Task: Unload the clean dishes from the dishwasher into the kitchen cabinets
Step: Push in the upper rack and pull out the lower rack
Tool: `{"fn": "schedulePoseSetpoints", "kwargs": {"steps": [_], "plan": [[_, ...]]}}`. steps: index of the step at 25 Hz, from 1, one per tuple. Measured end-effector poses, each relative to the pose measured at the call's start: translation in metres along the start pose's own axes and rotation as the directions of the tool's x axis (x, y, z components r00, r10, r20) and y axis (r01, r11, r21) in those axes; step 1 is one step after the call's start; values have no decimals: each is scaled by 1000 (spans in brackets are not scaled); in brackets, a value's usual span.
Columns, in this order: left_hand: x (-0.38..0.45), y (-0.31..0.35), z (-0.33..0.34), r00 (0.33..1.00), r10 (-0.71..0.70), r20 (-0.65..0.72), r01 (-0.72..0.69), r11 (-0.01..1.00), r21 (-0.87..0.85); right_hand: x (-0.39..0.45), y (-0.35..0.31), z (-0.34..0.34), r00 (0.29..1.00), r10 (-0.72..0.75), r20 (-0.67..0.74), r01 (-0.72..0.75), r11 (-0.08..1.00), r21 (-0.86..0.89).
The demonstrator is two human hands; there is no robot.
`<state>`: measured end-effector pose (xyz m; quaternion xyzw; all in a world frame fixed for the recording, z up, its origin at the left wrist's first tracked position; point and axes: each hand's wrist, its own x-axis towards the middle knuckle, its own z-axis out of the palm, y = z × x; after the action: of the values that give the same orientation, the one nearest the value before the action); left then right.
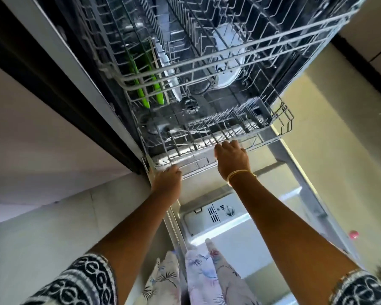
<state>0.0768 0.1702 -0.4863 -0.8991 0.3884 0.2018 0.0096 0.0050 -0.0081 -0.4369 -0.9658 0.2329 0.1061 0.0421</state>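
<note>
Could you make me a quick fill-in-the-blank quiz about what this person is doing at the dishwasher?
1. Both hands grip the front edge of the ____ rack.
2. The right hand has a ____ bangle at its wrist.
3. The plates standing beside the left hand side are ____ in colour.
4. The dishwasher door lies ____.

Missing words: lower; gold; green; open

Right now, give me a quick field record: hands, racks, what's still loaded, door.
left hand: grips front rim of lower rack
right hand: grips the same rim, further right
upper rack: above it, wire frame, contents unclear
load: two green items standing on edge at left; white plates beside them; round white dish at centre
door: folded down, detergent dispenser showing
</note>
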Motion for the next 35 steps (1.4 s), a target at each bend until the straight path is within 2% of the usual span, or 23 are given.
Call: {"fn": "schedulePoseSetpoints", "kwargs": {"steps": [8,15,19,24,29,32,35], "plan": [[-74,50,36,986,71,151,-59,995,-81,-95,29,9,986,30,161,-22,998,-53],[-120,81,59,977,115,179,-85,982,-168,-149,43,22,976,107,188,-103,994,-32],[-140,97,72,974,102,204,-70,985,-157,-181,48,32,975,134,176,-133,991,-21],[-184,120,94,938,155,311,-82,968,-237,-234,59,40,951,209,230,-195,977,-82],[-237,149,111,928,193,317,-92,947,-307,-291,78,53,933,208,294,-178,976,-128],[-257,157,115,907,228,353,-143,957,-251,-313,86,57,938,176,300,-141,981,-135],[-259,154,99,867,226,445,-114,957,-266,-319,83,52,930,152,334,-113,985,-134]]}}
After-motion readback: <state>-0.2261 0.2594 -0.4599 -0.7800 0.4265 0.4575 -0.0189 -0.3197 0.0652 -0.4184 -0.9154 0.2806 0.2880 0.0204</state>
